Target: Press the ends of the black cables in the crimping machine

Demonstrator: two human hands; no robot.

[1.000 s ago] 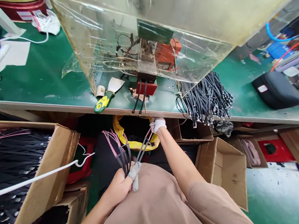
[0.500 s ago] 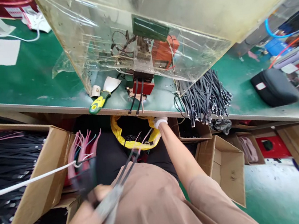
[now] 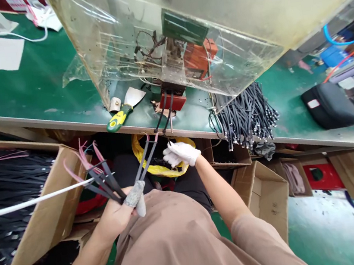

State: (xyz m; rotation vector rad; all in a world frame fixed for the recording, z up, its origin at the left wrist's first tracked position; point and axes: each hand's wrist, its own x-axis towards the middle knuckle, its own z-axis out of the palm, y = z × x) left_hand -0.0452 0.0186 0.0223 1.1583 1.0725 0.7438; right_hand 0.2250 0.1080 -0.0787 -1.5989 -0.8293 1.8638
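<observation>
My left hand (image 3: 116, 216), with grey covers on thumb and finger, is closed around flat black cables with pink wire ends. Two of these cables (image 3: 143, 161) stick out from the pinch toward the bench edge, while a bundle of several more (image 3: 105, 183) fans out to the left. My right hand (image 3: 182, 152), in a white glove, is over the yellow-rimmed bag (image 3: 159, 171) with its fingers stretched out. Above it, two black cables (image 3: 164, 112) hang from the red block (image 3: 176, 102) of a machine on the bench.
A clear plastic cover (image 3: 235, 55) surrounds the machine. On the green bench (image 3: 42, 80) lie a scraper (image 3: 119, 117), a heap of black cables (image 3: 246, 114) and a black case (image 3: 331, 103). Cardboard boxes (image 3: 266, 194) stand below on both sides. A white rod (image 3: 42, 200) crosses at left.
My left hand has moved up and forward, bringing the two cables' pink ends near the bench edge. My right hand has come back from under the edge and its fingers now show.
</observation>
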